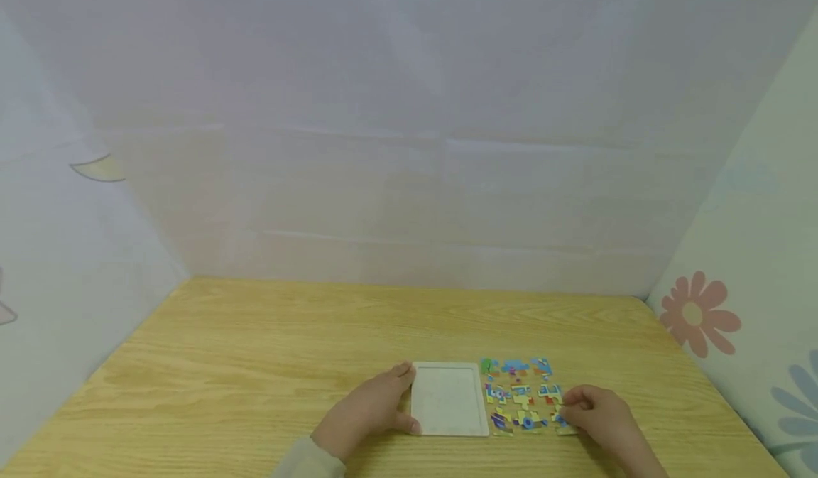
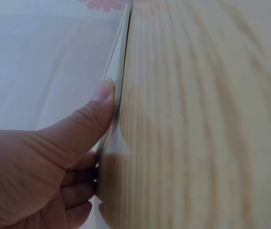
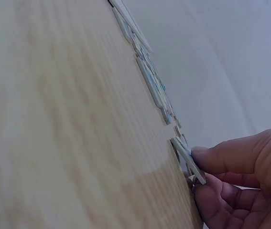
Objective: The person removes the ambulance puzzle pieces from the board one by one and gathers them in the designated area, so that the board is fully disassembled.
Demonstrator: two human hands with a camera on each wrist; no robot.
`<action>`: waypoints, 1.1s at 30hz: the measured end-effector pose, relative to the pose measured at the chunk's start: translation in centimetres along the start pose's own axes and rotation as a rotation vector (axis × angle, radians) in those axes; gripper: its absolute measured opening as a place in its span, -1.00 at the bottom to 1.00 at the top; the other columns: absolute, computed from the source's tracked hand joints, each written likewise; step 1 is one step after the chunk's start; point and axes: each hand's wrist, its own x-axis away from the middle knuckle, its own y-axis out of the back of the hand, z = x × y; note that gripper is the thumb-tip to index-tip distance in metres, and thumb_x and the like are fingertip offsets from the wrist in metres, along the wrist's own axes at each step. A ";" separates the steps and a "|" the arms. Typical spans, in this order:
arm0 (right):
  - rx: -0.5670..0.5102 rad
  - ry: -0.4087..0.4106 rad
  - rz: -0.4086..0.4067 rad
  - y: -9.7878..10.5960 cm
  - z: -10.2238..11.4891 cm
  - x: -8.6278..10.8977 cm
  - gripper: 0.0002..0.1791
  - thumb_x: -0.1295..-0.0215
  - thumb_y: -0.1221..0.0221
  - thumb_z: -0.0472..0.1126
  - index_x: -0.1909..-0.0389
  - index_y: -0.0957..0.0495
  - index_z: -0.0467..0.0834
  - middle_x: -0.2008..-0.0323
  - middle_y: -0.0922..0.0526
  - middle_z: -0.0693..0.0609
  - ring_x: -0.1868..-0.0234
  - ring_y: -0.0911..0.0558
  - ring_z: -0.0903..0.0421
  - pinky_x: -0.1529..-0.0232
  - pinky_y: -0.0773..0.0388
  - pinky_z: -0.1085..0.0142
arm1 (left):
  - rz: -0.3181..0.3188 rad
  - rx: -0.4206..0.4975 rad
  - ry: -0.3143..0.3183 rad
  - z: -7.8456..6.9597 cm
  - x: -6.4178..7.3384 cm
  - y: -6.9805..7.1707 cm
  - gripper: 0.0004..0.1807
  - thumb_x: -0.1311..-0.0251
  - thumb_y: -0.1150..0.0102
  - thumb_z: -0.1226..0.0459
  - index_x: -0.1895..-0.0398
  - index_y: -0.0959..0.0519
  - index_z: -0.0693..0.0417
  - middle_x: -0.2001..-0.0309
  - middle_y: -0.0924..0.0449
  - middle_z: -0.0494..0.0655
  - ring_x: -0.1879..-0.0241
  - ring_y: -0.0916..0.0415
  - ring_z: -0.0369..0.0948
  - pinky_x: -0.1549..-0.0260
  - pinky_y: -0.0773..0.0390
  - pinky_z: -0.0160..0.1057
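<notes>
In the head view a white square puzzle tray (image 1: 449, 401) with a raised rim lies flat on the table. My left hand (image 1: 377, 403) grips its left side, thumb at the near corner and fingers at the far one. In the left wrist view the thumb (image 2: 99, 98) presses the tray's thin edge. Right of the tray, colourful jigsaw pieces (image 1: 522, 398) lie in loose rows, slightly apart. At the near right of these, my right hand (image 1: 601, 417) pinches a jigsaw piece (image 3: 189, 160) between thumb and fingers, tilted with one edge raised. Its picture is mostly hidden.
The wooden table (image 1: 255, 350) runs back to a pale cloth wall (image 1: 409, 180). On the right a side cloth with printed flowers (image 1: 696, 314) borders the table, and another pale cloth (image 1: 77, 251) stands at the left.
</notes>
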 end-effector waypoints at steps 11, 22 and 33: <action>0.003 -0.009 0.004 0.0 0.1 0.1 -0.75 -0.03 -0.30 -0.23 0.27 -0.56 -0.27 0.45 -0.59 0.07 0.39 -0.51 0.17 0.36 -0.49 0.32 | 0.006 0.002 -0.007 0.2 0.0 0.1 0.00 0.16 -0.34 -0.07 -0.33 -0.21 0.27 -0.37 -0.15 0.14 -0.32 -0.17 0.06 -0.28 -0.24 0.00; -0.002 -0.007 -0.005 0.0 0.2 0.2 -0.79 -0.02 -0.30 -0.26 0.31 -0.57 -0.23 0.45 -0.57 0.06 0.37 -0.51 0.16 0.35 -0.48 0.32 | -0.022 0.067 -0.044 1.1 0.5 -0.4 0.00 0.12 -0.31 -0.09 -0.34 -0.18 0.26 -0.39 -0.10 0.13 -0.35 -0.11 0.06 -0.31 -0.17 0.03; 0.009 0.106 -0.069 1.5 2.5 0.1 -0.74 -0.21 -0.20 -0.11 0.20 -0.58 -0.22 0.32 -0.62 0.02 0.29 -0.54 0.14 0.37 -0.54 0.31 | -0.103 0.168 -0.088 2.4 0.3 -0.5 -0.08 -0.02 -0.24 -0.09 -0.35 -0.18 0.25 -0.38 -0.11 0.14 -0.36 -0.09 0.06 -0.32 -0.14 0.06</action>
